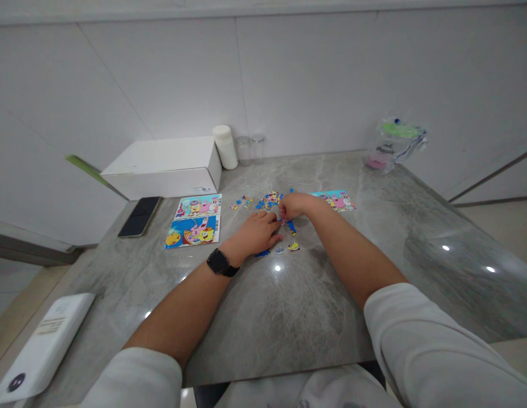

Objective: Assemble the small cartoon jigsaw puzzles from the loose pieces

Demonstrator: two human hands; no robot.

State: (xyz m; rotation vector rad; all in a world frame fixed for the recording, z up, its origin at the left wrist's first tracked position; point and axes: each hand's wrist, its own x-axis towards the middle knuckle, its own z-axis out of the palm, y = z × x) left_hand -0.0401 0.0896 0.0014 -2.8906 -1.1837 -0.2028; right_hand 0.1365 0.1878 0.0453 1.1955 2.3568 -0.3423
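Observation:
My left hand (255,231) rests low on the tabletop, fingers stretched out, over blue joined puzzle pieces (262,253) that it partly hides. My right hand (292,206) is closed in a pinch just beside the left fingertips, on a small puzzle piece mostly covered by the fingers. Directly below it lies a blue strip of puzzle pieces (291,226). Closer to me are a yellow puzzle piece cluster (293,246) and a pale loose piece (280,250). Behind both hands spreads a pile of mixed puzzle pieces (269,200), with a smaller group (242,202) to its left.
Cartoon picture sheets (195,222) lie left of the hands; another picture strip (340,200) is partly behind my right forearm. Around them are a phone (140,217), white box (161,164), white bottle (225,148), two clear glasses (250,149), plastic bag (395,145) and white packet (49,340).

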